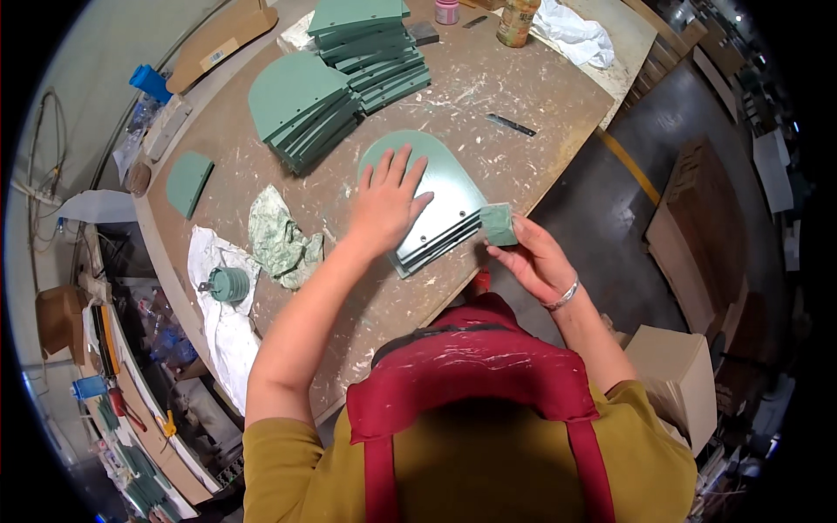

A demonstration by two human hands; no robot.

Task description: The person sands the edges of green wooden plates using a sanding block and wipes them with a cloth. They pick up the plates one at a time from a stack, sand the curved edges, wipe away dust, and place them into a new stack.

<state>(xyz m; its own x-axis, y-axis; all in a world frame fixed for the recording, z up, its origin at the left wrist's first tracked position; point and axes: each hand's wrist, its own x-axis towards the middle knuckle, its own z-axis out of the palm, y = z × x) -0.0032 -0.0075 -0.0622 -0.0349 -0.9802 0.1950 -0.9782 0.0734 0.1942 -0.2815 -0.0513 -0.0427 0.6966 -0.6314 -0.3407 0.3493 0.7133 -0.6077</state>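
Note:
A small stack of green, round-topped panels (440, 187) lies on the workbench in front of me, its straight edges facing me. My left hand (384, 202) rests flat on the top panel with the fingers spread. Between the thumb and fingers of my right hand (538, 257) is a small green pad (498, 225), held against the right end of the stack's straight edge. Two dark holes show near that edge of the top panel. To the left lies a crumpled, green-stained cloth (281, 237).
Several green panels (301, 96) are piled at the back, and a smaller one (189, 184) lies far left. A green-coated tin (228, 284) stands on white cloth. A dark blade-like tool (511, 125) and a jar (518, 22) are on the workbench (558, 131). A cardboard box (670, 366) stands right.

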